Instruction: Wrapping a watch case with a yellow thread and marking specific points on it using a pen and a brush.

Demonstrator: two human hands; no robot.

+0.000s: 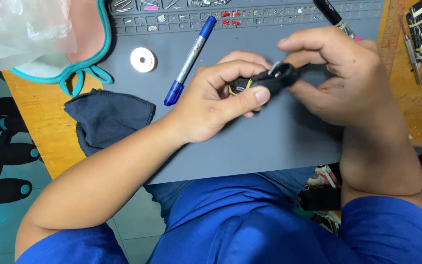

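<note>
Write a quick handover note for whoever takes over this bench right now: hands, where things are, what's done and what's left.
Left hand: grips the small black part over the grey mat.
Right hand: fingers on the same part's right end.
Nearby: blue pen and white disc on the mat, dark cloth at its left edge, black pen behind the right hand.
Done: part picked up, held in both hands.
Left: work on the part; I can't tell how far along it is.

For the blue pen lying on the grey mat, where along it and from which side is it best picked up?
Probably at the pale mid-barrel of the blue pen, pinched across its width from above. It lies flat and slanted on the grey mat, cap end toward the dark cloth, with bare mat along both long sides. The left hand is nearest, but it and the right hand both grip a small black device.
</note>
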